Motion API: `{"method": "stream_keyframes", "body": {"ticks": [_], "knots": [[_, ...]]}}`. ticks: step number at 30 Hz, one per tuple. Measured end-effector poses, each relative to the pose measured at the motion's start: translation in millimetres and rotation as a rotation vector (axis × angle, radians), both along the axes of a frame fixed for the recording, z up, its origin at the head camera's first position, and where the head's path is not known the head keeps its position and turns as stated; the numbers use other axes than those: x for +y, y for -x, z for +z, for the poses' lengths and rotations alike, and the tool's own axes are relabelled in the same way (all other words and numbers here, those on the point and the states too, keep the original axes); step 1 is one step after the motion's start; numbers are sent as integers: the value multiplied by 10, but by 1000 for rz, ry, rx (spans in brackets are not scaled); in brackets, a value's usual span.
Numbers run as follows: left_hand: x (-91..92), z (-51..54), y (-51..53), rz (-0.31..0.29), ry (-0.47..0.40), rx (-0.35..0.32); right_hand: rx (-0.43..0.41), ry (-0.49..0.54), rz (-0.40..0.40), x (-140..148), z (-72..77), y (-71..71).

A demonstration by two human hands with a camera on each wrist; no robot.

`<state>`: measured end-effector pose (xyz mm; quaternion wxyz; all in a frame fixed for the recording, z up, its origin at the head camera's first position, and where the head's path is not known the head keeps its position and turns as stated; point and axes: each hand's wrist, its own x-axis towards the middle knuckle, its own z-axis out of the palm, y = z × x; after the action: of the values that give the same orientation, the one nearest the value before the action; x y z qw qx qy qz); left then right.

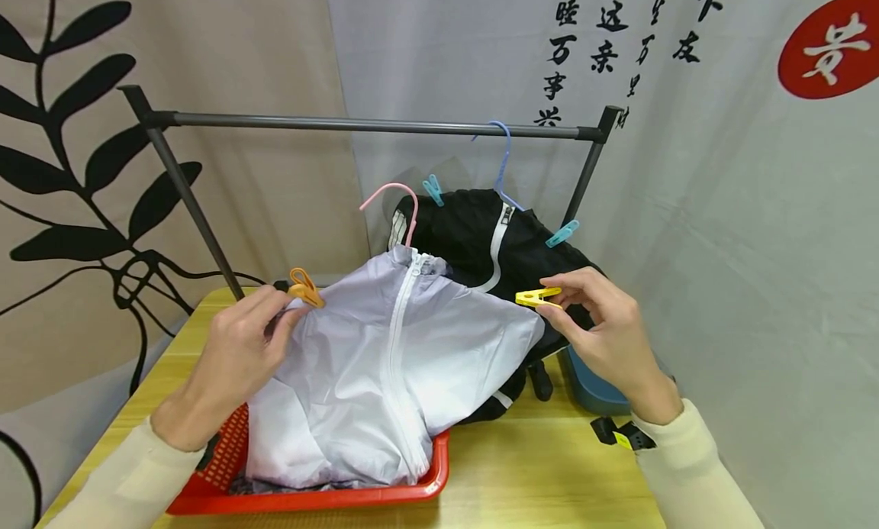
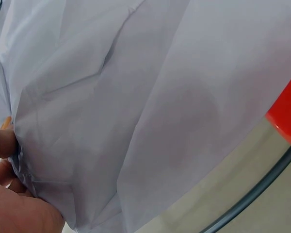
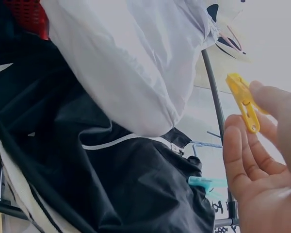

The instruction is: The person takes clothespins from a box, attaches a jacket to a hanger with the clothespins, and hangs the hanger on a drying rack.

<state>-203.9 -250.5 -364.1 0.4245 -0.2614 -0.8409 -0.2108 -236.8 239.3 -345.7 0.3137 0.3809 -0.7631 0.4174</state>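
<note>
A pale lavender zip jacket (image 1: 350, 361) is spread on a pink hanger (image 1: 415, 208), whose hook is not on the rail. My left hand (image 1: 233, 353) pinches the jacket's shoulder at the left, beside an orange clothespin (image 1: 305, 288) clipped there. In the left wrist view, fingers (image 2: 19, 208) grip the cloth's edge, and the clothespin is mostly hidden. Between thumb and fingertips, my right hand (image 1: 611, 334) holds a yellow clothespin (image 1: 532, 298) just above the jacket's other shoulder. The right wrist view shows this yellow clothespin (image 3: 243, 103) apart from the cloth.
Behind, a black jacket (image 1: 460, 224) hangs by a blue hanger (image 1: 507, 155) from a grey rail (image 1: 343, 124), with light-blue clothespins (image 1: 563, 233) on its shoulders. A red basket (image 1: 309, 501) sits under the lavender jacket on the wooden table (image 1: 536, 468). A blue container (image 1: 594, 388) stands right.
</note>
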Motion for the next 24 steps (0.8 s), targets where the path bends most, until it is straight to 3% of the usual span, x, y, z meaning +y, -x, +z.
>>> {"method": "stream_keyframes", "body": {"ticks": [4,14,24], "knots": [[12,5,3,-7,-2,7,-20,19,10,-34,24,7],[29,6,8,-18,-7,21,22,81,106,-155,144,51],[17,11,-2,-14,1,26,-61,79,51,-279,219,90]]}}
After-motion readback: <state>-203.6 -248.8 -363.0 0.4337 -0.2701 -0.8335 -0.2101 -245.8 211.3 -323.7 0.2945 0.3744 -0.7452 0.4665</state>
